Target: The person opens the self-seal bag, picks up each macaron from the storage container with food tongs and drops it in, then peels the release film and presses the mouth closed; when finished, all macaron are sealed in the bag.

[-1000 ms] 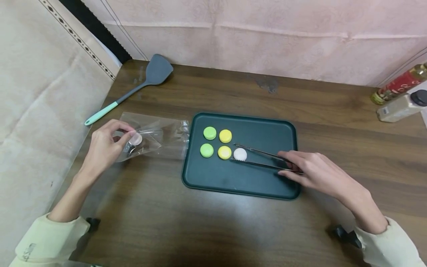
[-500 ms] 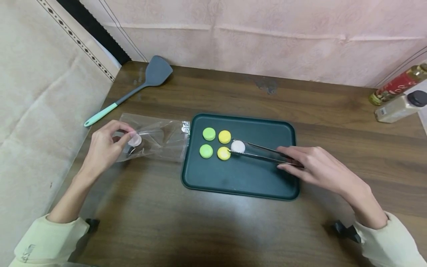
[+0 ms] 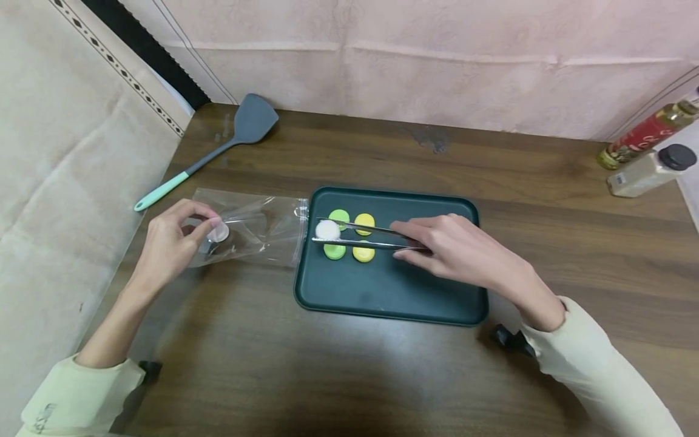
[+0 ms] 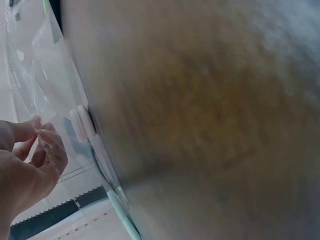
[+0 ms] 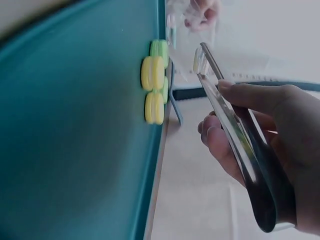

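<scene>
My right hand holds metal tongs, whose tips grip a white macaron. That macaron hangs above the left part of the dark green tray. Below the tongs, two green macarons and two yellow macarons lie on the tray, partly hidden in the head view. Left of the tray, my left hand pinches the film of a clear plastic bag. Inside the bag lies a pale macaron, close to my fingertips. The bag's end meets the tray's left edge.
A grey spatula with a mint handle lies at the back left. Toward the back right are a bottle with a red label and a black-capped bottle. A pale cloth hangs behind the wooden table.
The tongs have closed on the white macaron, lifted it off the tray and carried it left over the green macarons toward the bag. My left hand keeps its place on the bag.
</scene>
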The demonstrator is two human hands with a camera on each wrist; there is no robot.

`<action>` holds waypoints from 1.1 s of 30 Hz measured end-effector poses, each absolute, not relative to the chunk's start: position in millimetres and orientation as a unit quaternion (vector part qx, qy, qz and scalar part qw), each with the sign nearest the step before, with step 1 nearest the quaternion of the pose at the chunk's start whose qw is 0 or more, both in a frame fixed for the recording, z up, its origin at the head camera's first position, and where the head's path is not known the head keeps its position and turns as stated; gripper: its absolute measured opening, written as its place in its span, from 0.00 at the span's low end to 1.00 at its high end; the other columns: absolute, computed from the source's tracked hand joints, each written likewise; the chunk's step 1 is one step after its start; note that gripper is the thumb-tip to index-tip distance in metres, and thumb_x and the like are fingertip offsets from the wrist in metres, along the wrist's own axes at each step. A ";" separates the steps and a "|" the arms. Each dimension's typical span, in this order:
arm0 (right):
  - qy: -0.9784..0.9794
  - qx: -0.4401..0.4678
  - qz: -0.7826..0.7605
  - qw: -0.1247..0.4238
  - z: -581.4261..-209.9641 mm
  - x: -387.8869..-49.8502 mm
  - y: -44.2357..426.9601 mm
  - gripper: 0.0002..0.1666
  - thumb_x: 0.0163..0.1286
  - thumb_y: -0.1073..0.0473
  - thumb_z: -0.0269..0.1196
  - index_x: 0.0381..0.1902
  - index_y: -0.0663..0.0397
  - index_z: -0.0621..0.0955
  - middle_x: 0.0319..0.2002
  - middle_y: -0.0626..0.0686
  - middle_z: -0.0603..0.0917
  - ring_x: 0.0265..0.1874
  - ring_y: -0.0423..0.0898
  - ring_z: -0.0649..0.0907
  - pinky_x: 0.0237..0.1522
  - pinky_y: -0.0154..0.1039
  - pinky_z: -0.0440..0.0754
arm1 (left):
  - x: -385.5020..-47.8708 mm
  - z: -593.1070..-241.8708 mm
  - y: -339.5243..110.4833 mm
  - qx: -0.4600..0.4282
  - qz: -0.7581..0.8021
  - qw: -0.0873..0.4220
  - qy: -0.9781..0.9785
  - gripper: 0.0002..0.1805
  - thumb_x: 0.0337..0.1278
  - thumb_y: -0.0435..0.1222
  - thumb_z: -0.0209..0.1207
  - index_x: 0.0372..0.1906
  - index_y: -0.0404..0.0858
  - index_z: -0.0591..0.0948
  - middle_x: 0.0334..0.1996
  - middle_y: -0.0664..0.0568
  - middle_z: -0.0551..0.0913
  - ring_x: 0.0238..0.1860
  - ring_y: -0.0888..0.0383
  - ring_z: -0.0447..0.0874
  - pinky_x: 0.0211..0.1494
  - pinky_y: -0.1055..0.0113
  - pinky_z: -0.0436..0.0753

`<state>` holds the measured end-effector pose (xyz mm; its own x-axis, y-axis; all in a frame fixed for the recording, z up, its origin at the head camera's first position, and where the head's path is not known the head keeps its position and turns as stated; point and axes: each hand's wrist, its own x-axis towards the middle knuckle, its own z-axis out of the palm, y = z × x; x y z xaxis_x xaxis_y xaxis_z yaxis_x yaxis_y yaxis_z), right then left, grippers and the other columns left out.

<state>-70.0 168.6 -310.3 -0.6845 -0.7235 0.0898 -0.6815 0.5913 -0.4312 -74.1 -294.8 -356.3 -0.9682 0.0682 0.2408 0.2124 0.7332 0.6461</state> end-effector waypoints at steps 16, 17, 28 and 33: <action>0.866 -0.440 -0.211 0.106 -317.4 -109.6 100.4 0.21 0.79 0.55 0.71 0.61 0.64 0.86 0.34 0.53 0.85 0.19 0.38 0.72 0.24 0.32 0.68 | -75.8 -359.5 -295.4 -0.087 -0.361 0.094 -0.924 0.04 0.68 0.20 0.67 0.41 0.30 0.88 0.41 0.42 0.88 0.42 0.81 0.76 0.45 0.90 0.73; 0.864 -0.442 -0.213 0.107 -318.4 -111.4 97.0 0.21 0.80 0.55 0.71 0.62 0.64 0.86 0.34 0.53 0.86 0.19 0.39 0.72 0.24 0.32 0.68 | -75.9 -359.3 -295.2 -0.087 -0.359 0.095 -0.924 0.04 0.68 0.20 0.66 0.40 0.30 0.88 0.41 0.41 0.87 0.42 0.81 0.76 0.45 0.90 0.72; 0.860 -0.466 -0.174 0.110 -325.1 -126.8 53.9 0.20 0.83 0.54 0.67 0.62 0.63 0.87 0.34 0.54 0.86 0.25 0.42 0.77 0.26 0.31 0.68 | -76.9 -358.5 -294.0 -0.095 -0.351 0.100 -0.926 0.02 0.69 0.22 0.67 0.39 0.28 0.88 0.40 0.48 0.87 0.40 0.80 0.74 0.42 0.88 0.71; 0.864 -0.468 -0.155 0.103 -324.3 -130.6 33.9 0.23 0.84 0.52 0.66 0.64 0.63 0.86 0.29 0.51 0.80 0.23 0.40 0.72 0.25 0.31 0.63 | -78.1 -359.4 -294.5 -0.114 -0.347 0.111 -0.924 0.04 0.68 0.20 0.68 0.39 0.30 0.88 0.41 0.46 0.87 0.40 0.79 0.74 0.43 0.86 0.70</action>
<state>-130.6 33.9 -324.3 -0.5413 -0.8402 -0.0328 -0.7760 0.5143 -0.3651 -78.1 -294.5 -359.4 -0.9493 0.1343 0.2841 0.2880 0.7336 0.6155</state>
